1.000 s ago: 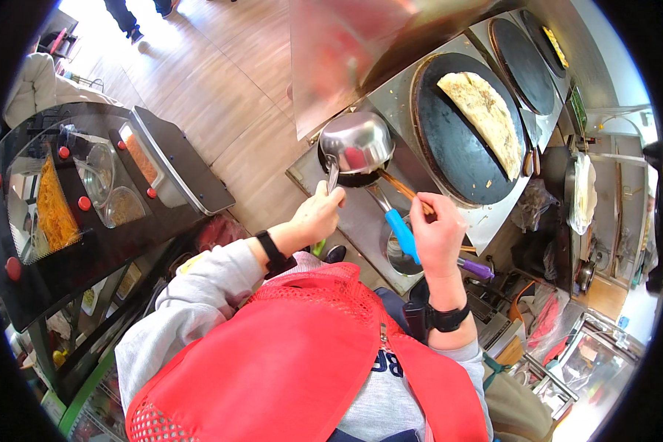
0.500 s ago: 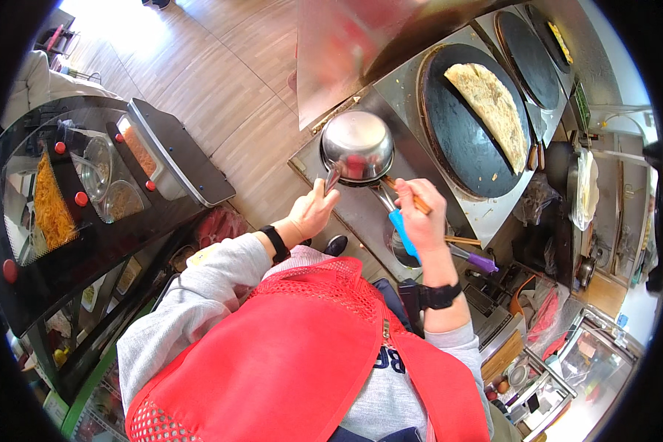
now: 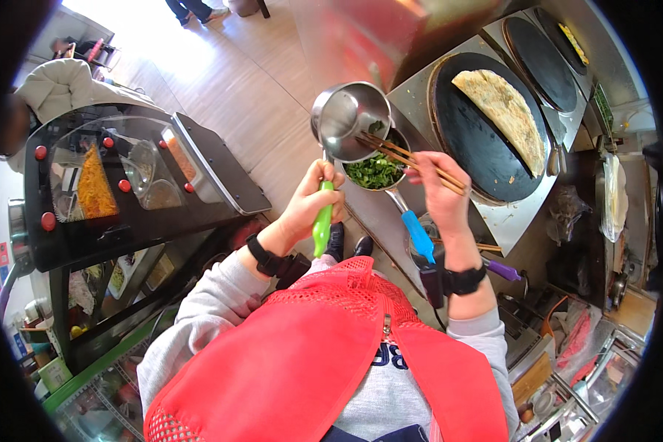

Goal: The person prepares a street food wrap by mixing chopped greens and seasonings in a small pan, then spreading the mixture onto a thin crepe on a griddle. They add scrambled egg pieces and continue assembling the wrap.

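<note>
My left hand (image 3: 317, 193) is wrapped round the green handle (image 3: 323, 221) of a small steel saucepan (image 3: 335, 121). That pan is tilted, its inside showing, with a few bits of greens left on the wall. Under its right edge sits a second steel pan with a blue handle (image 3: 418, 234), filled with chopped leafy greens (image 3: 374, 173). Wooden chopsticks (image 3: 420, 163) are pinched in my right hand (image 3: 443, 190). Their tips reach to the inside of the tilted pan near its lower right rim. The tilted pan partly hides the greens.
On the right, a round black griddle (image 3: 460, 144) holds a folded flatbread (image 3: 502, 114), with further griddles (image 3: 541, 66) behind. A purple handle (image 3: 504, 269) sticks out beside my right wrist. On the left stands a black glass-topped case (image 3: 144, 228) with shredded orange food (image 3: 96, 188).
The saucepan in my left hand, bottom-up before, has turned so its inside shows. Greens in the blue-handled pan are now visible. The chopsticks now reach into the tilted saucepan.
</note>
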`<state>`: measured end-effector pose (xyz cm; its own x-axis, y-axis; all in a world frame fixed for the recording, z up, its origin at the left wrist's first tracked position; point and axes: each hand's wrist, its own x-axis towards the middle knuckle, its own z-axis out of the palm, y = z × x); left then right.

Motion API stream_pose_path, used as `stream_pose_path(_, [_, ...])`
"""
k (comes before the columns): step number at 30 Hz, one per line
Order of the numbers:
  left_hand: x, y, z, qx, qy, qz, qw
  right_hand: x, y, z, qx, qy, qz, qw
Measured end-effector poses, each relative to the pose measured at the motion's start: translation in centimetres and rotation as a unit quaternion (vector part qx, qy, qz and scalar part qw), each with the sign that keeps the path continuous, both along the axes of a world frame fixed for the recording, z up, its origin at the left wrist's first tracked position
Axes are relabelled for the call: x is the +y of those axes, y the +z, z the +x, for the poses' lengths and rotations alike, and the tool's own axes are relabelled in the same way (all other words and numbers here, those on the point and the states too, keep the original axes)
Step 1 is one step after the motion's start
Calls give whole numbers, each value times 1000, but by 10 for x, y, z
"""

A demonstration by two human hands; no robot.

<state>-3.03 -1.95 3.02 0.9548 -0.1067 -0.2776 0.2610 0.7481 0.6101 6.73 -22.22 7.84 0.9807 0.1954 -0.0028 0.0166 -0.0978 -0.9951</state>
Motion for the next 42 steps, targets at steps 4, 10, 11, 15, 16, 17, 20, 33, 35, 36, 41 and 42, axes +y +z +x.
stream_pose_path(4, [10,14,-14,-13,-14,-26,999,-2,1,0,-25,50,61,997])
stream_pose_path(10, [0,18,-21,-20,0,31,999,-8,5,11,-22,54,39,998])
stream_pose_path(11, [-3,17,-20,-21,-8,60,998,-11,5,15,-28,65,56,996])
stream_pose_path(15, [-14,8,-14,-26,-29,231,972,-20,0,23,-18,13,69,997])
stream_pose_path(16, [-17,5,-13,-25,-43,282,958,-23,-2,23,8,6,51,999])
stream_pose_path(17, [-19,3,-12,2,-54,325,944,-25,-5,23,31,-34,19,999])
stream_pose_path(20, [-26,-5,-7,-70,-63,492,866,-31,-12,23,-9,-38,31,999])
stream_pose_path(33, [-30,-12,2,-116,-3,555,824,-54,-19,27,22,-58,102,993])
stream_pose_path(35, [-32,-14,2,-104,19,568,816,-54,-20,28,63,-101,63,991])
stream_pose_path(36, [-33,-13,2,-137,6,566,813,-53,-21,29,27,-58,67,996])
stream_pose_path(41, [-30,2,-24,-211,-26,572,792,-49,-26,32,-116,-24,-5,993])
stream_pose_path(42, [-26,8,-37,-205,-22,564,800,-51,-27,32,-118,-41,-3,992])
